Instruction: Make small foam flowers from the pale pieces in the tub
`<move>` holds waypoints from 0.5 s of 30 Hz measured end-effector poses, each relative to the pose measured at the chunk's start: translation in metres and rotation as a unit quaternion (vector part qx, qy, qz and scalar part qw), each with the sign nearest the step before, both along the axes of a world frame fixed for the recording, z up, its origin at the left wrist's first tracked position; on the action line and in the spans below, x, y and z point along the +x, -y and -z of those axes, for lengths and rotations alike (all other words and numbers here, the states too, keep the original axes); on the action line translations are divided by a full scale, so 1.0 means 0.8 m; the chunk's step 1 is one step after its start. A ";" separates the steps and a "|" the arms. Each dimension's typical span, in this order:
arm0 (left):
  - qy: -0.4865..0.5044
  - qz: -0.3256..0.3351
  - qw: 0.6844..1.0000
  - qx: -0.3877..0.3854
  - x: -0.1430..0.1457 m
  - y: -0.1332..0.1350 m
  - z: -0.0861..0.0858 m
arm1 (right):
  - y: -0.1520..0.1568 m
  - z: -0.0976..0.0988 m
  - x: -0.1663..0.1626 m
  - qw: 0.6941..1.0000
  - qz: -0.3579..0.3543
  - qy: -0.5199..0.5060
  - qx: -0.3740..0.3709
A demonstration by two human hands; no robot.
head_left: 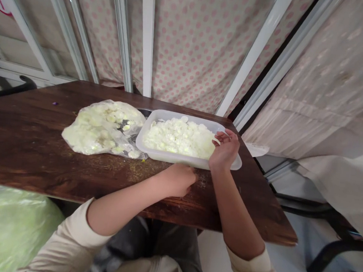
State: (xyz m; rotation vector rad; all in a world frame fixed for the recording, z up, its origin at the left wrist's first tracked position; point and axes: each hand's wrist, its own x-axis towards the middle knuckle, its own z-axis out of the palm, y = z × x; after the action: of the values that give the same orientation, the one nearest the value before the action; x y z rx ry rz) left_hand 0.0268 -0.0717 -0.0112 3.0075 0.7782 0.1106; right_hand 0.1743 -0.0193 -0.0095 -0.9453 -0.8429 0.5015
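Observation:
A white plastic tray [186,158] sits on the dark wooden table [31,140], heaped with pale crumbly white food [178,136]. My right hand [226,150] curls over the tray's right rim, fingers reaching inside. My left hand [177,180] rests curled on the table just in front of the tray, its fingertips hidden from this angle. To the left of the tray lies a flattened clear plastic bag [102,128] holding pale yellowish-white lumps, its edge touching the tray. Yellowish crumbs [136,172] are scattered near my left hand.
A dark rim [144,112] shows behind the tray. A bulging pale green plastic bag [4,230] sits below the table's near left edge. Polka-dot cloth [187,69] and white frames stand behind the table. Pale cloth [324,102] hangs at the right.

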 end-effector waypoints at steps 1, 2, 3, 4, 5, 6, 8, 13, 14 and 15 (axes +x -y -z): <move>-0.009 -0.013 1.000 -0.016 0.000 -0.001 0.001 | 0.001 -0.002 -0.001 1.000 -0.008 -0.013 0.006; -0.017 -0.023 0.999 -0.027 -0.001 -0.001 0.002 | 0.003 -0.004 -0.003 1.000 -0.015 -0.022 0.010; -0.024 -0.028 0.999 -0.032 0.000 -0.002 0.003 | 0.004 -0.006 -0.004 0.999 -0.020 -0.024 0.014; -0.028 -0.029 0.999 -0.032 0.000 -0.003 0.004 | 0.005 -0.007 -0.004 0.999 -0.022 -0.019 0.015; -0.029 -0.029 0.999 -0.029 0.001 -0.004 0.005 | 0.006 -0.008 -0.005 1.000 -0.023 -0.010 0.015; -0.029 -0.027 0.999 -0.026 0.002 -0.006 0.006 | 0.007 -0.009 -0.005 1.000 -0.024 -0.001 0.015; -0.024 -0.022 0.999 -0.025 0.004 -0.011 0.009 | 0.008 -0.010 -0.006 0.999 -0.037 0.008 0.023; 0.018 0.036 0.998 -0.055 0.007 -0.021 0.013 | 0.009 -0.010 -0.008 0.995 -0.065 0.038 0.059; 0.034 0.059 0.996 -0.061 0.008 -0.020 0.011 | 0.010 -0.010 -0.008 0.995 -0.063 0.047 0.058; 0.050 0.085 0.993 -0.065 0.008 -0.018 0.008 | 0.010 -0.010 -0.008 0.995 -0.062 0.051 0.057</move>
State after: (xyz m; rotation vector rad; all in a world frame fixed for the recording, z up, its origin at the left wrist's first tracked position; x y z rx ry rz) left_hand 0.0328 -0.0577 -0.0173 2.9034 0.4971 0.1961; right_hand 0.1676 -0.0273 -0.0018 -0.8226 -1.0168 0.5096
